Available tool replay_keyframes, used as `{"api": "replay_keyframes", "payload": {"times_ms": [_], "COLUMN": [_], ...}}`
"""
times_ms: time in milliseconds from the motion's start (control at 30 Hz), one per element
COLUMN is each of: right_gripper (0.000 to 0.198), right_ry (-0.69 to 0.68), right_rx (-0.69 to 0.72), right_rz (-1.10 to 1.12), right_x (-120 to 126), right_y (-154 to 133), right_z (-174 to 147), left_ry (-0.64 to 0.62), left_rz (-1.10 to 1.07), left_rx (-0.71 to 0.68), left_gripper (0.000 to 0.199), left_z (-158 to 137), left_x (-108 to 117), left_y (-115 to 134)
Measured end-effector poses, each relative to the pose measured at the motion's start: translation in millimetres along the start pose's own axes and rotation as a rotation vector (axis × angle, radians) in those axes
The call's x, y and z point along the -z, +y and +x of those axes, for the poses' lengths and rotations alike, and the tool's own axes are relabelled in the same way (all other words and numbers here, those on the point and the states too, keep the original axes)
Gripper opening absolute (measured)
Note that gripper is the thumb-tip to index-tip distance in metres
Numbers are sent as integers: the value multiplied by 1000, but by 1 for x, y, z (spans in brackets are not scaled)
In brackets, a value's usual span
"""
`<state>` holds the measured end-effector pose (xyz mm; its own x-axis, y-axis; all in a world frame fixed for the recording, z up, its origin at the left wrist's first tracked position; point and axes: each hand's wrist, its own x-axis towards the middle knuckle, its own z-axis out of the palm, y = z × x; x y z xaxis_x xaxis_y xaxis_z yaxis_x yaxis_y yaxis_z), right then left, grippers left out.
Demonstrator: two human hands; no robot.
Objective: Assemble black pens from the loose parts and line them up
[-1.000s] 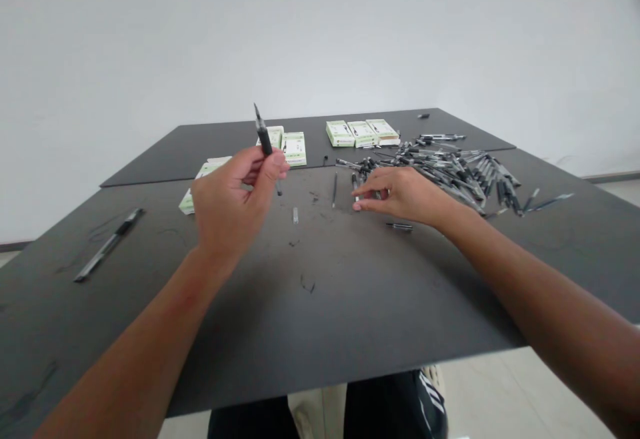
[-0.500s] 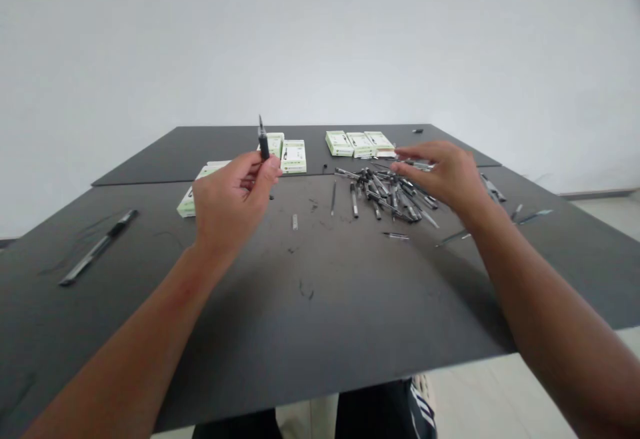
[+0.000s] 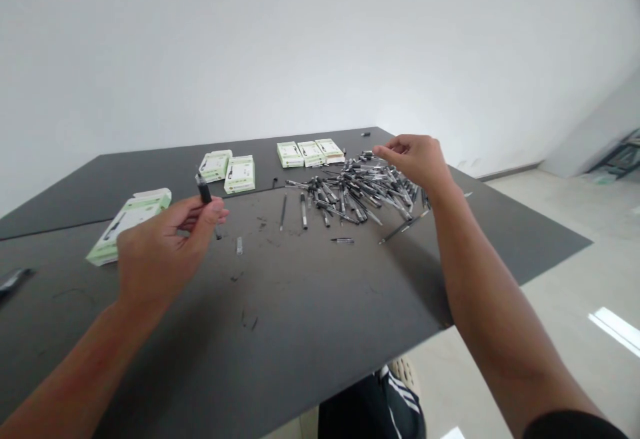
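Note:
My left hand [image 3: 167, 239] grips a pen [image 3: 204, 189] between thumb and fingers, its pointed end tilted up and its black grip showing. The fingers hide most of the rest of the pen. Over the far right part of a heap of clear and black pens [image 3: 357, 189], my right hand [image 3: 413, 159] hovers with thumb and fingers loosely bent. I see nothing held in it. A single pen [image 3: 303, 211] and a thin dark refill [image 3: 283, 212] lie left of the heap. A short pen piece [image 3: 343, 240] rests in front of it.
White-green boxes stand at the left [image 3: 135, 216], back left [image 3: 240, 174] and back middle [image 3: 290, 154] of the dark table [image 3: 320, 332]. A small clear piece [image 3: 239, 246] and dark scraps lie mid-table. A blurred pen [image 3: 13, 280] is at the left edge.
The view has turned to the right, so table and boxes appear further left. The left hand still holds the pen. My right hand's fingers have drawn closer together above the heap.

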<state>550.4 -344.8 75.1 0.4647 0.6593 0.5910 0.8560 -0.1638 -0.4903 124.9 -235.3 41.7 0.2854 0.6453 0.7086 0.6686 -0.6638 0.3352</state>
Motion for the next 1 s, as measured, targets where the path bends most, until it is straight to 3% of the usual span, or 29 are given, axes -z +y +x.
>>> {"api": "replay_keyframes", "payload": {"times_ms": [167,300,400,533,633,767,1000], "right_gripper": [55,60,52,18,29,23,32], "right_ry": [-66,-145,-178,-210,-339,-475,-509], "right_rx": [-30,24,97,190,246,276,219], "right_rz": [-33,-94,-102,-12,-33,-101,-176], "right_x": [-7,-21,-34,-50,-61,-73,-82], "right_y": [-10,-10,-5,5,6,1,1], "right_z": [-4,-6,-5,-6,-11,-17,-17], "left_ry": [-33,-48,-88,-113,-157,-199,-236], "left_rz": [-29,-26,-17,-20,-44,-18,29], "left_rx": [40,36,18,-4,-20,-12,-12], "left_gripper": [30,25,20,17,17,15,18], "left_z": [1,1,-1,-3,-4,-7,-15], "left_x": [3,3,2,1,-2,-9,-14], "left_y": [2,6,7,8,8,3,-2]}}
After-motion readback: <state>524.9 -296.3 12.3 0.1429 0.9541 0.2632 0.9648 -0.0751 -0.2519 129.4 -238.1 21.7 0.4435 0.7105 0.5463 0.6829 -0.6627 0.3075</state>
